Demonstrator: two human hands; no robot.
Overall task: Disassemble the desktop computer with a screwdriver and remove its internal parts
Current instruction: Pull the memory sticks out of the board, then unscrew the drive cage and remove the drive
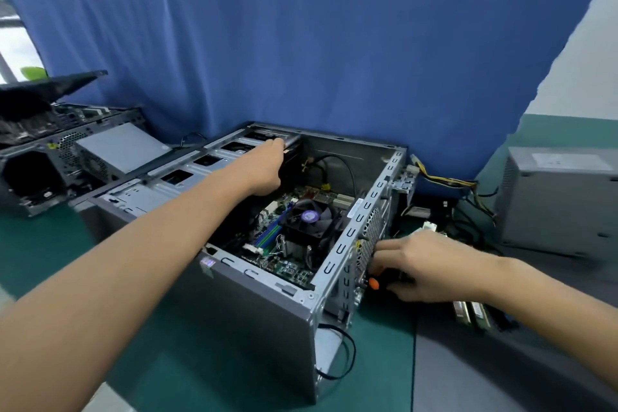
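Observation:
An open grey desktop case (261, 318) lies on its side on the green mat. Inside it sits the motherboard (287, 266) with a black CPU fan (311, 219) on a finned cooler. My left hand (267, 167) reaches into the far end of the case and rests against the drive bay (291, 140); its fingers are hidden. My right hand (424, 264) grips a screwdriver (376, 283) with a black and orange handle, held against the perforated rear panel (368, 241) of the case.
A second opened case (43, 160) with a grey power supply (123, 147) stands at the left. At the right stands another grey power supply (561, 197) with yellow and black cables (451, 182). Memory sticks (471, 313) lie under my right wrist. A blue curtain hangs behind.

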